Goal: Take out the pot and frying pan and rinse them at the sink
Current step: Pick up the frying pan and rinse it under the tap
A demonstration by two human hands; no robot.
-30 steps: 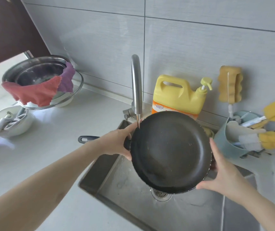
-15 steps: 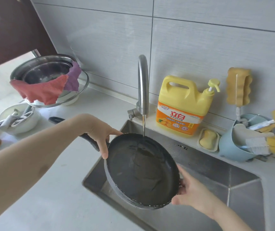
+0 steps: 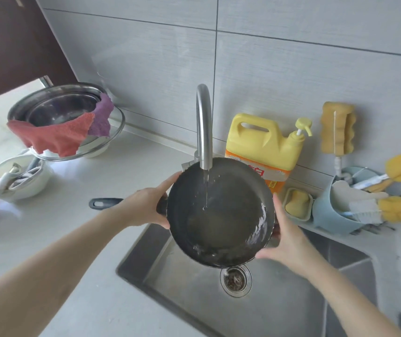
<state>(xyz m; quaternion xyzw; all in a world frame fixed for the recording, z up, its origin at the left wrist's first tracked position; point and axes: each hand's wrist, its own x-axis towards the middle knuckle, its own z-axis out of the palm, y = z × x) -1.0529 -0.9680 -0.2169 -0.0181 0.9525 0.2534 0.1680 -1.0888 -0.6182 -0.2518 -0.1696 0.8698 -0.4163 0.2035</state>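
Dark grey and wet, the frying pan is held above the sink, tilted toward the camera, directly under the tap. A thin stream of water falls from the tap onto the pan's inner face, and water pools and splashes along its lower and right rim. The left hand grips the pan where the handle joins the bowl, thumb along the rim; the handle's free end sticks out to the left of the tap, over the white tabletop. The right hand holds the pan's right edge, thumb along the rim and the fingers hidden behind the pan. The sink's drain shows just below the pan.

Right of the tap, against the tiled wall, stands a yellow detergent bottle with a pump, then a soap dish and a blue caddy holding brushes and sponges. Left of the tap, a steel pot sits on a glass lid with a red cloth and a purple cloth draped over its rim; a white bowl of utensils lies further left and nearer.
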